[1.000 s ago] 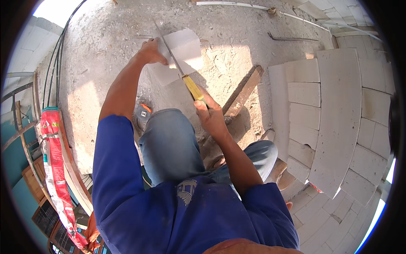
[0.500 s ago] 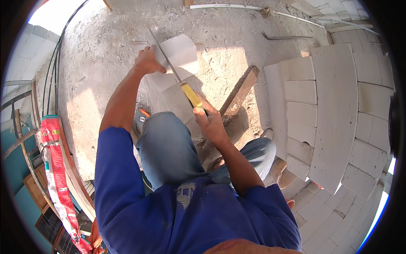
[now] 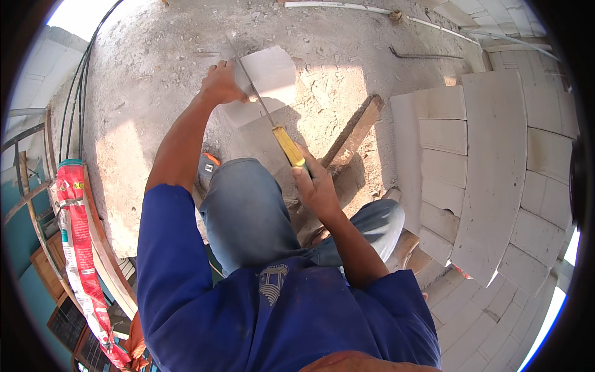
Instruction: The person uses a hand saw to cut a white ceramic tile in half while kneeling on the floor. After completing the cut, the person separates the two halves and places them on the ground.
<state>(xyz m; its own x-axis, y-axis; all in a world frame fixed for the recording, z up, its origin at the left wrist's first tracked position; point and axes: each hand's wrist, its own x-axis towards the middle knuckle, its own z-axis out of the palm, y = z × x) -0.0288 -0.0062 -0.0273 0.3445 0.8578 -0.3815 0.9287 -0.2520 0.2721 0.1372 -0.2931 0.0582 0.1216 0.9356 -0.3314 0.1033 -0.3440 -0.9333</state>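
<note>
Since the earlier frames the saw (image 3: 266,115) has slid lower through the block (image 3: 266,77), its blade reaching less far past the top edge, and the right hand (image 3: 316,186) has drawn back toward the person's body, lower in the centre of the frame. The left hand (image 3: 222,84) stays at the block's left edge.

The right hand is closed tight around the saw's yellow handle, just above the bent knee in blue jeans (image 3: 245,211). The thin blade runs up and to the left from the handle, sitting in a cut across the pale grey block. The left hand presses on the block's left side with fingers curled over it, holding it steady; it grips nothing else. The block lies on the dusty concrete floor (image 3: 155,74) in the upper centre of the frame, partly in sunlight.

A wooden plank (image 3: 356,130) lies slanted just right of the saw handle. A wall of pale blocks (image 3: 489,161) fills the right side. At the lower left a red and white sack (image 3: 77,229) leans by a curved board.
</note>
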